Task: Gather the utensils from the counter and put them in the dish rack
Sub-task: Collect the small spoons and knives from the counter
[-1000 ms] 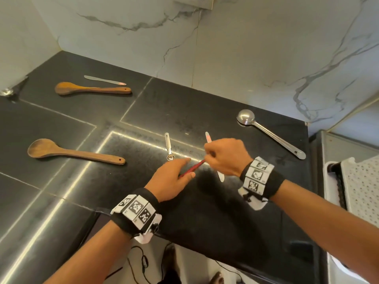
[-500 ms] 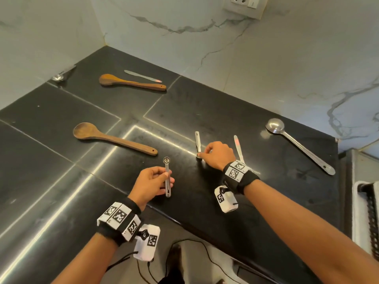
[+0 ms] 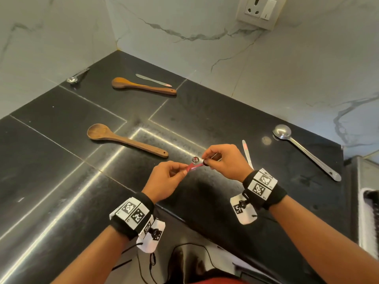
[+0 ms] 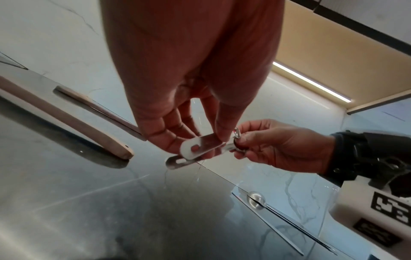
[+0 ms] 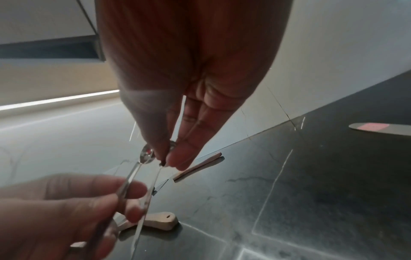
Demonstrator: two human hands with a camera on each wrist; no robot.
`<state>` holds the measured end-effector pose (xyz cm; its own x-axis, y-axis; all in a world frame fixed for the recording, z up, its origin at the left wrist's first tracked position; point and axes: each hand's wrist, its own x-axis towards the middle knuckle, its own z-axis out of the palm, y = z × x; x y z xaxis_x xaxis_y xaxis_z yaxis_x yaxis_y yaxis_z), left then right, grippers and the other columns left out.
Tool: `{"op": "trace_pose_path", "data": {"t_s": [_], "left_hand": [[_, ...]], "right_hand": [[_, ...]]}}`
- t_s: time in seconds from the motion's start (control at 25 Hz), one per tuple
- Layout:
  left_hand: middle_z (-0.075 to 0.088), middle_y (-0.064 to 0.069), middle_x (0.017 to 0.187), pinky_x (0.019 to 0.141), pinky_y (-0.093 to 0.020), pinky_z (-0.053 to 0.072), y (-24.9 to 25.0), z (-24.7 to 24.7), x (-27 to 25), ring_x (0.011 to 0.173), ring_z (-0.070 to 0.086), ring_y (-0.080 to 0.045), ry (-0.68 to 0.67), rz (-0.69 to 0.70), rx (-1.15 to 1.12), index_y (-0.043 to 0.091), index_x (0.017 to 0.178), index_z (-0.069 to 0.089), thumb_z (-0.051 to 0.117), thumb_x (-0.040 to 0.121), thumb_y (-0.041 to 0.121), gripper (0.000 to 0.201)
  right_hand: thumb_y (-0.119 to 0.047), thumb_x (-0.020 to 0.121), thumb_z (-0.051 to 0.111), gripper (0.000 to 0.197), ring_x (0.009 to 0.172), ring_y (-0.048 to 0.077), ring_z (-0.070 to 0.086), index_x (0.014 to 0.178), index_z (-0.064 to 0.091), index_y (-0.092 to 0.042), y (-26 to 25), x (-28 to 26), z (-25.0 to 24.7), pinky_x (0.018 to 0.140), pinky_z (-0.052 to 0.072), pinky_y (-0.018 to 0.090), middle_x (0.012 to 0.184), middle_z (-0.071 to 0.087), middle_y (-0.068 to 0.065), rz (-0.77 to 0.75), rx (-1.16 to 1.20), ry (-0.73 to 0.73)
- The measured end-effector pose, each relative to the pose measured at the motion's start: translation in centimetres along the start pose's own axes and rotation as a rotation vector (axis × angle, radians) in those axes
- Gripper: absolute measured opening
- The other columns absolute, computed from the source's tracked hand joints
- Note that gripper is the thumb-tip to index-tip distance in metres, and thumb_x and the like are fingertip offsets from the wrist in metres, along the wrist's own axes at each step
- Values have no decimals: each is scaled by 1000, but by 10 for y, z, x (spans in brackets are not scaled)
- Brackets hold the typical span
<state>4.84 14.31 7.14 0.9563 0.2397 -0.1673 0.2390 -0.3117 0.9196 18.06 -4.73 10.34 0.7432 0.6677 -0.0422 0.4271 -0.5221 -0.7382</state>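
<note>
i have two small steel spoons (image 3: 194, 163) up off the counter (image 3: 61, 160), near its front edge at centre. my left hand (image 3: 166, 181) pinches their handle ends, my right hand (image 3: 223, 160) pinches the bowl ends, fingers curled tight on both. to do this well i'd square the handles flat together and let one hand take the pair, freeing the other for the knife (image 3: 247, 153) just right of my hands. the dish rack (image 3: 367, 218) sits at the far right edge; i can't see what's in it.
</note>
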Motion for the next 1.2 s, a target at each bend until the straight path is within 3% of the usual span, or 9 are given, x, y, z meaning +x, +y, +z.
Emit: {"op": "trace_pose_path", "data": {"t_s": [0.2, 0.4, 0.56, 0.8, 0.92, 1.0, 1.12, 1.2], "left_hand": [[66, 10, 89, 73, -16, 52, 11, 15, -3, 76, 64, -5, 62, 122, 63, 27, 106, 77, 72, 88, 24, 19], [64, 8, 81, 71, -20, 52, 15, 14, -1, 73, 63, -6, 77, 143, 204, 29, 100, 79, 76, 83, 21, 18], [63, 11, 77, 65, -14, 45, 19, 15, 6, 72, 61, -1, 33, 97, 224, 27, 95, 81, 80, 79, 19, 18], [68, 9, 79, 72, -17, 51, 22, 7, 21, 76, 64, -7, 154, 126, 235, 26, 97, 79, 80, 79, 23, 18], [69, 10, 80, 73, -19, 53, 23, -16, 48, 76, 67, -6, 233, 131, 254, 27, 96, 77, 78, 80, 29, 17], [71, 9, 80, 71, -20, 53, 22, -41, 74, 73, 67, -4, 245, 88, 286, 26, 94, 76, 75, 81, 31, 14], [73, 8, 81, 73, -22, 50, 16, -96, 123, 77, 66, -6, 217, -32, 419, 26, 92, 77, 72, 84, 30, 10], [74, 4, 87, 83, -29, 53, 6, -143, 160, 85, 68, -13, 233, -119, 503, 27, 94, 76, 71, 84, 33, 13]], "right_hand": [[-13, 83, 74, 13, 73, 21, 74, 94, 80, -17, 3, 2, -5, 75, 61, 47, 85, 77, -1, -31, 166, -77], [-4, 82, 74, 24, 85, 22, 75, 105, 78, -13, 15, 3, -16, 85, 61, 44, 95, 78, 4, -37, 248, -234], [-10, 83, 76, 21, 88, 24, 74, 104, 79, -15, 19, 9, -17, 86, 60, 41, 95, 78, 5, -68, 286, -307], [-2, 84, 67, 22, 77, 14, 74, 91, 79, -19, 11, 42, 3, 80, 61, 38, 83, 78, 1, -73, 228, -126], [-3, 83, 65, 28, 70, 15, 75, 85, 78, -28, 25, 74, 0, 77, 61, 43, 77, 77, 1, 5, 213, -14], [1, 83, 64, 28, 69, 17, 76, 83, 79, -23, 37, 96, -4, 78, 62, 44, 76, 77, 3, 98, 247, 65], [5, 84, 64, 24, 72, 21, 75, 88, 80, -12, 47, 138, -8, 74, 63, 34, 81, 77, 10, 279, 357, 182], [7, 84, 64, 25, 72, 19, 72, 84, 79, -13, 45, 167, 0, 68, 61, 24, 82, 75, 12, 363, 458, 206]]}}
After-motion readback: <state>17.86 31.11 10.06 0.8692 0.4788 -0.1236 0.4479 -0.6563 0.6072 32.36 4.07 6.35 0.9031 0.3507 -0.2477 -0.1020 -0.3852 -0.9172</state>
